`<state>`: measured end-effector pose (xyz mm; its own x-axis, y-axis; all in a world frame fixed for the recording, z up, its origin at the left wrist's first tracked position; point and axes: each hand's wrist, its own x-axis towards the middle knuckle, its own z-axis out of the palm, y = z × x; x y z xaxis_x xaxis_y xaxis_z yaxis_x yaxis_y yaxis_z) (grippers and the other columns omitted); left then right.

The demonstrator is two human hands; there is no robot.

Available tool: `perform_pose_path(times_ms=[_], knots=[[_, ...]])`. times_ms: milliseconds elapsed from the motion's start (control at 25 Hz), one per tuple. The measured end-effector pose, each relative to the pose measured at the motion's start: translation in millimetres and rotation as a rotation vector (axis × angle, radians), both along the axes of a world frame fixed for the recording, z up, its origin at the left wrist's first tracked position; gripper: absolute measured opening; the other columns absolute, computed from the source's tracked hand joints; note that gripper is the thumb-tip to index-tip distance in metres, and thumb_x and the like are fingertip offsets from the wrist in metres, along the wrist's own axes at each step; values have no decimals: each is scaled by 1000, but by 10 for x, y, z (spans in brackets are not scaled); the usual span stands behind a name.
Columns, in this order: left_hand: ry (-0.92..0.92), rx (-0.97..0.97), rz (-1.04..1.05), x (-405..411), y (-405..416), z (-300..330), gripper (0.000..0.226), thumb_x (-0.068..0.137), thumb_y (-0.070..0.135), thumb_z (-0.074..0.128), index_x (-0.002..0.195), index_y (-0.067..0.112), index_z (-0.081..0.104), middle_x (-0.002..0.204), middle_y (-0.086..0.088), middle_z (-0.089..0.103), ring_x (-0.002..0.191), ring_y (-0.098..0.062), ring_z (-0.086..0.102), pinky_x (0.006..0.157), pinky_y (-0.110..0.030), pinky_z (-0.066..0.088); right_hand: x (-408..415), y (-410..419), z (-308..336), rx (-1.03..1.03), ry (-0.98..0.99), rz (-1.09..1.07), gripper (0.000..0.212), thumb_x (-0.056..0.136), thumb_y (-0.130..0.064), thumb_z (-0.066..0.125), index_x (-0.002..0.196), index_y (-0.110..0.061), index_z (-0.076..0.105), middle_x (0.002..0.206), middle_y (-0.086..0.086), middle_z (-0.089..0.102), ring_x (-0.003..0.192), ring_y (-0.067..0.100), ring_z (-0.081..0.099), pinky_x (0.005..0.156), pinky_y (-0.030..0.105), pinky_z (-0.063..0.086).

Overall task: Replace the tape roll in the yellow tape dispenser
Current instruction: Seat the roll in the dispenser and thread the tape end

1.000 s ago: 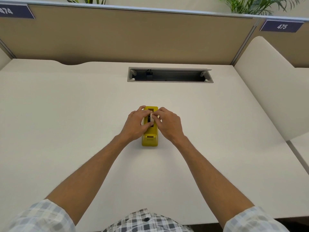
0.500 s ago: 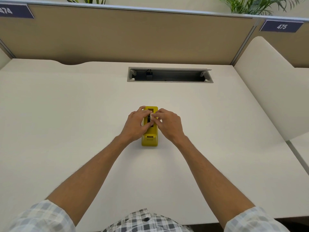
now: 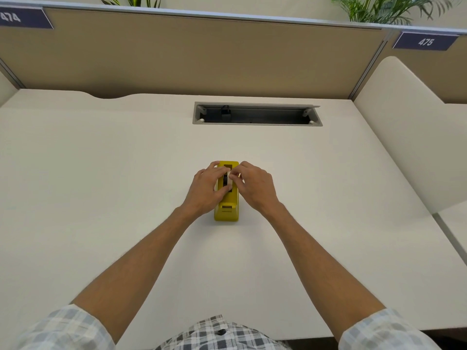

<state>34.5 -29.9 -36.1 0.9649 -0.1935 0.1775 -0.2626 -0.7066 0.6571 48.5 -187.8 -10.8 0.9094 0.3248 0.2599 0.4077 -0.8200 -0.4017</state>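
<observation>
left hand: fingers and thumb are curling around the tape roll, gripping it from the left side right over the slot.
right hand: fingertips are pinching the roll's right edge near the top, so both hands are sharing it.
yellow tape dispenser: sitting mid-desk, cutter end facing the person, roll resting in or just above its well, honestly can't tell which.
doing it right: I'd be keeping the roll square to the slot and easing it, not yanking, or the dispenser is gonna slide.
desk: pale top.
cable tray: open, well behind, not interfering.
divider panel: tan, with plants peeking over.
</observation>
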Motion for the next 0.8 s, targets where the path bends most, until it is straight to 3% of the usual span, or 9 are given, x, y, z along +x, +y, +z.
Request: perform_pose_path(times_ms=[200,440,800], knots=[[-6,-16,9,-8,-10,3,36,92,26,61,126,15,58,132,2,59,138,-19,37,108,-48,35,10,-12,-14,7,92,24,17,98,-31,53,102,-17,62,105,-4,63,84,17,63,70,33,52],[-10,-17,16,-9,-9,-20,37,91,27,62,126,16,58,133,3,59,139,-18,36,109,-48,34,-1,-20,-31,27,84,1,15,95,-32,56,99,-20,65,102,-7,65,84,13,64,66,26,46],[23,-79,20,-35,-5,-32,37,91,26,63,126,18,57,132,3,58,137,-17,38,105,-47,40,11,-2,14,65,171,-20,16,96,-32,53,98,-19,62,99,-5,66,81,16,62,69,34,51]])
